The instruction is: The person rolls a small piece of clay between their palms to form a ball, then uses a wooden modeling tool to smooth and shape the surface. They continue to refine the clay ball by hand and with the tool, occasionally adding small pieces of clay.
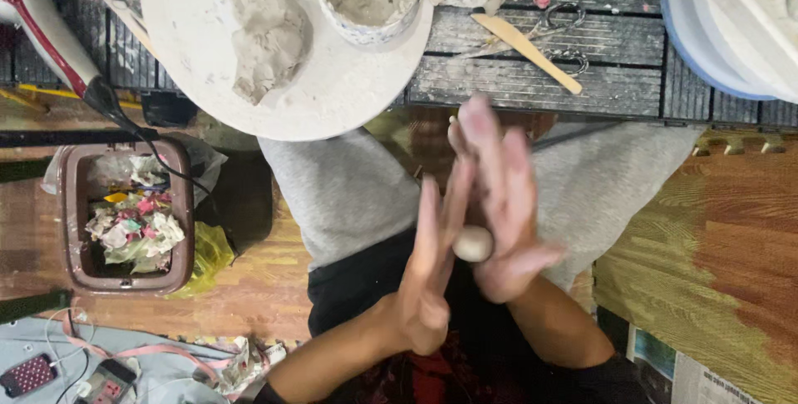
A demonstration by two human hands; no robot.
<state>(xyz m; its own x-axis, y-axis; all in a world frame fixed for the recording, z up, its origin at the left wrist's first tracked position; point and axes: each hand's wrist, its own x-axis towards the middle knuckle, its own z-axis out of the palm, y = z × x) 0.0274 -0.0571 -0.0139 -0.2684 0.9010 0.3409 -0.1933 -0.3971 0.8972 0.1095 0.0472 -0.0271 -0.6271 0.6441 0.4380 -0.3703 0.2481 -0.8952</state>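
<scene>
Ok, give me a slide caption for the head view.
Two hands, left hand and right hand, press a clay ball between flat palms below a clay-smeared round board.

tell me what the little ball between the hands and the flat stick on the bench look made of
Ball: probably moist clay, pale beige and matte, pressed between left hand and right hand. Stick: likely wood, light tan, unvarnished, a flat blade smeared with pale residue.

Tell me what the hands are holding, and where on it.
A small ball of clay, pressed between the flat palms of the left hand and the right hand, one palm on each side.
</scene>
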